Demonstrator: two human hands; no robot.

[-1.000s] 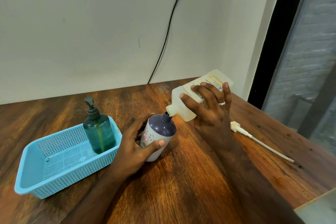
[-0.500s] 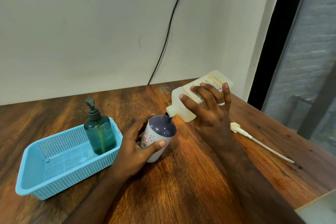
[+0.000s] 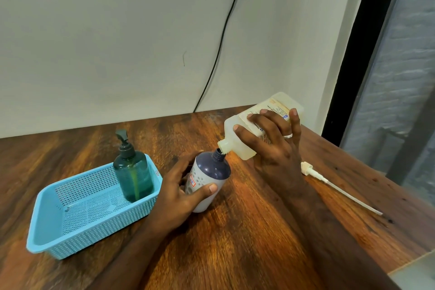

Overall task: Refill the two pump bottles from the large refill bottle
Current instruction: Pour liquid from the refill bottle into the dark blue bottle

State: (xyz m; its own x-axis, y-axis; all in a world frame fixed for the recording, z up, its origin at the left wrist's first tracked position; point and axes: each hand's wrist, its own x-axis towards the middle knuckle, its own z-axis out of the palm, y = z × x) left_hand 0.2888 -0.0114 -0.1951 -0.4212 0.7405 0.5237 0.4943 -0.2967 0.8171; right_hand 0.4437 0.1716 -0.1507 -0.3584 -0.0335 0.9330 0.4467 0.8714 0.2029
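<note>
1. Little changed in the last second: right hand (image 3: 275,146) keeps gripping the tilted refill bottle (image 3: 237,139), spout at the grey bottle (image 3: 207,179) mouth.
2. Left hand (image 3: 179,193) still grips the grey bottle, desk (image 3: 235,242) centre.
3. Green bottle (image 3: 133,172) stands in the basket (image 3: 70,238), 9 o'clock; loose pump (image 3: 329,181), 3 o'clock. Pour likely ongoing.

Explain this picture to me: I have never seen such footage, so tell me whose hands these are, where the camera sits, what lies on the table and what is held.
No machine here: a person works with bare hands, and the one camera sits on their head, looking forward and down.

The left hand grips an open grey pump bottle, tilted on the wooden table. The right hand holds the refill bottle tipped, its spout at the grey bottle's neck. I cannot see any liquid flowing.

Left of them, a blue basket holds a green pump bottle, upright with its pump on. To the right, a white pump with its long tube lies loose on the table.
</note>
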